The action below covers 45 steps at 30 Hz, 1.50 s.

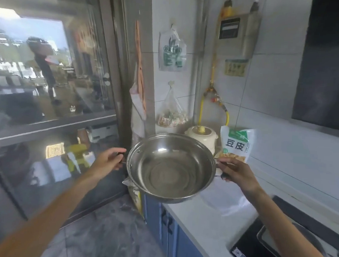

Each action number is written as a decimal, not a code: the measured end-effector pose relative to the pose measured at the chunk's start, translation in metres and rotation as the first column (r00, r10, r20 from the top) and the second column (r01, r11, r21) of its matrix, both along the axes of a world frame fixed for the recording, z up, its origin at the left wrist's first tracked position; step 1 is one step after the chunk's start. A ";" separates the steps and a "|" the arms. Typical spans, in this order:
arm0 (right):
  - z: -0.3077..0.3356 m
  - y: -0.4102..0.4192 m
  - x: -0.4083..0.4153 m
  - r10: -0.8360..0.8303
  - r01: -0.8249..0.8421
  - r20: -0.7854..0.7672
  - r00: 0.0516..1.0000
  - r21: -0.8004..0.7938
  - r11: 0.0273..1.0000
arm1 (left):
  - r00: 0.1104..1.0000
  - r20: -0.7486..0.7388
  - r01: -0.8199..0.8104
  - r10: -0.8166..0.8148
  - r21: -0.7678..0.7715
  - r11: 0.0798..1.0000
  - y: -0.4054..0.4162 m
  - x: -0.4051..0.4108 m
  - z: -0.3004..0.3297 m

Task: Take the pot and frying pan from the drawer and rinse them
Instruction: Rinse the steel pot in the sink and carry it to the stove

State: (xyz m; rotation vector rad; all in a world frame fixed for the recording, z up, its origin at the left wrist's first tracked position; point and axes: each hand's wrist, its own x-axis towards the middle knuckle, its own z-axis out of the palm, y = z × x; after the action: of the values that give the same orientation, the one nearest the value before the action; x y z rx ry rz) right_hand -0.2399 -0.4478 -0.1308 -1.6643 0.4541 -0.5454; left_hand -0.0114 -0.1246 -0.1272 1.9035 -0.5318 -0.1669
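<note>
pot (pixel 170 168) is hanging level in the air over the worktop's (pixel 203 225) left end, a handle at each side. left hand (pixel 107 161) and right hand (pixel 235 172) are each gripping one handle, equally near; no sink is showing.

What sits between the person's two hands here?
In the head view, the steel pot spans the gap: left hand and right hand each grip a side handle, holding it above the counter edge.

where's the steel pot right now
In the head view the steel pot is mid-frame, held in the air by its side handles between the left hand and right hand, over the countertop's left end.
</note>
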 end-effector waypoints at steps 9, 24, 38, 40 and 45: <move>-0.104 -0.060 0.079 -0.235 0.245 -0.222 0.946 0.019 0.969 | 0.940 -0.065 0.341 -0.334 0.182 0.922 -0.127 0.158 -0.089; -0.254 -0.023 0.126 -0.522 0.635 -0.566 0.638 0.002 0.773 | 0.746 -0.285 0.665 -0.601 0.299 0.684 -0.228 0.268 -0.235; -0.226 0.024 0.131 -0.590 0.621 -0.585 0.557 -0.178 0.764 | 0.678 -0.246 0.680 -0.693 0.567 0.465 -0.222 0.269 -0.233; -0.204 0.051 0.115 -0.606 0.622 -0.574 0.551 -0.202 0.757 | 0.669 -0.148 0.633 -0.729 0.627 0.454 -0.210 0.255 -0.212; -0.133 0.130 0.048 -0.653 0.587 -0.557 0.513 -0.327 0.740 | 0.582 0.080 0.584 -0.809 0.651 0.485 -0.167 0.194 -0.128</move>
State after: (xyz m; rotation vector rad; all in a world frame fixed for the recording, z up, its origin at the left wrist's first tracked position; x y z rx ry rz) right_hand -0.1920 -0.3174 -0.2640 -1.7309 1.6278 -0.4917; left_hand 0.1826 -0.2915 -0.2554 2.1668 -1.7388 -0.5664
